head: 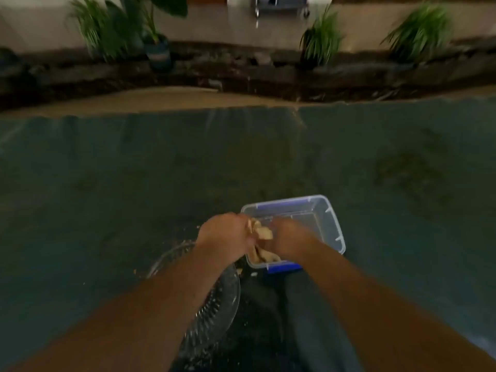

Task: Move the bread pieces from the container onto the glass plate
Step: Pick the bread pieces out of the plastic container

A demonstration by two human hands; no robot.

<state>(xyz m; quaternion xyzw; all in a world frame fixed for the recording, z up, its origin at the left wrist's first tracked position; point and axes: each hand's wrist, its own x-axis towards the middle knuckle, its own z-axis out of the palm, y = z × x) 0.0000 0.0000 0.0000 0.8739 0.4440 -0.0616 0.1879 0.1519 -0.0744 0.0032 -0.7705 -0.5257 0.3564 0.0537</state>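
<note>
A clear plastic container [326, 224] with blue clips sits on the dark mat in front of me. Pale bread pieces [261, 232] are bunched at its near left corner. My left hand [224, 234] and my right hand [288, 237] are both curled around that bunch, over the container's left rim. More bread [264, 255] lies in the container below them. The glass plate [214, 299] rests just left of and nearer than the container, mostly under my left forearm; I see no bread on its visible part.
A wide dark green mat [134, 183] covers the floor around me. Crumbs lie scattered near the plate. A strip of sand, a dark rock border and potted plants [322, 41] run along the far edge.
</note>
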